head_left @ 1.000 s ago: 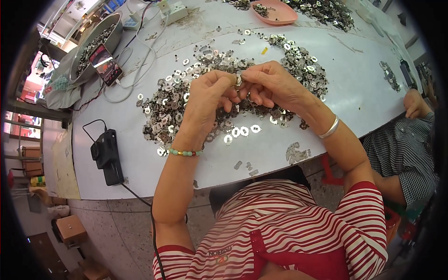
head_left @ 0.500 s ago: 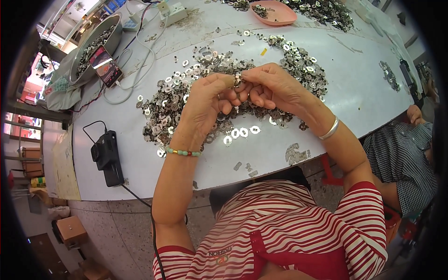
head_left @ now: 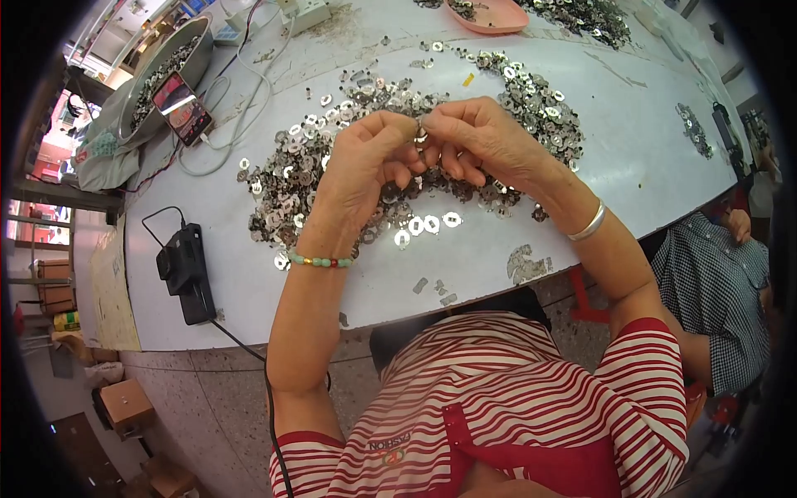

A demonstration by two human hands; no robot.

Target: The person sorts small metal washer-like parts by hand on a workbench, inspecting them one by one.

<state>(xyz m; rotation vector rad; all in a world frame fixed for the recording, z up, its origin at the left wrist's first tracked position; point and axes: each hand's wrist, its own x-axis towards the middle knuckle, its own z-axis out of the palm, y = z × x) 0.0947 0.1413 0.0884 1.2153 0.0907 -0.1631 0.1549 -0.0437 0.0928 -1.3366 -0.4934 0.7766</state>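
Over a heap of small silver metal discs (head_left: 286, 187), my two hands meet fingertip to fingertip. Thumb and fingers of my left hand (head_left: 365, 162) are closed in a pinch, and my right hand (head_left: 490, 145) pinches from the other side. Between them sits a small metal piece (head_left: 421, 130), mostly covered by the fingertips; its exact shape cannot be made out. Several round slotted discs (head_left: 431, 224) lie flat apart from the heap, on the side near me. Many discs in the heap have a slot and small dark prongs.
At the left lie a phone (head_left: 181, 108) with a white cable, a grey basin (head_left: 143, 95) of metal parts and a black device (head_left: 187, 272) with a cord. A pink tray (head_left: 490, 15) stands far back beside another heap (head_left: 585, 21). A person in a checked shirt (head_left: 710, 290) sits at right.
My joined hands have risen slightly away from me, and the fingertips press closer around the small metal piece. The other person's hand at the right has shifted a little.
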